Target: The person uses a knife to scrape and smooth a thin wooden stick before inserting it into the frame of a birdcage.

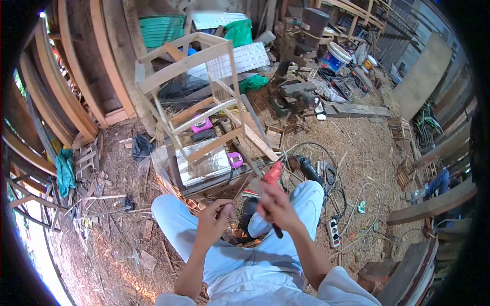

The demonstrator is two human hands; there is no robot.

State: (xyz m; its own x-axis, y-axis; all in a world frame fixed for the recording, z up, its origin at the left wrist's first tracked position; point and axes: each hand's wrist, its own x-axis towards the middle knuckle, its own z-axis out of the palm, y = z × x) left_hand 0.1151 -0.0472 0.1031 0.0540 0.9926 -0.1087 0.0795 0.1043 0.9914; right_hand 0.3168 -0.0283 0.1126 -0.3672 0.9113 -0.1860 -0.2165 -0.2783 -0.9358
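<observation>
My left hand (217,218) is above my lap with its fingers curled into a pinch; whatever is in them, if anything, is too small to make out. My right hand (277,205), a little blurred, is closed around a hand tool with a dark handle (277,231) whose end sticks out below the palm; its kind is not clear. Just beyond that hand lies a red power tool (273,172). In front of my knees a bare wooden frame (186,65), like a small chair's, stands on a low wooden bench (204,191).
Pink-and-black objects (235,160) and a silvery board (204,166) lie on the bench. A black power tool (310,170), cables and a white power strip (334,233) are on the right. Wood scraps and shavings cover the ground. Planks (109,56) lean at the left.
</observation>
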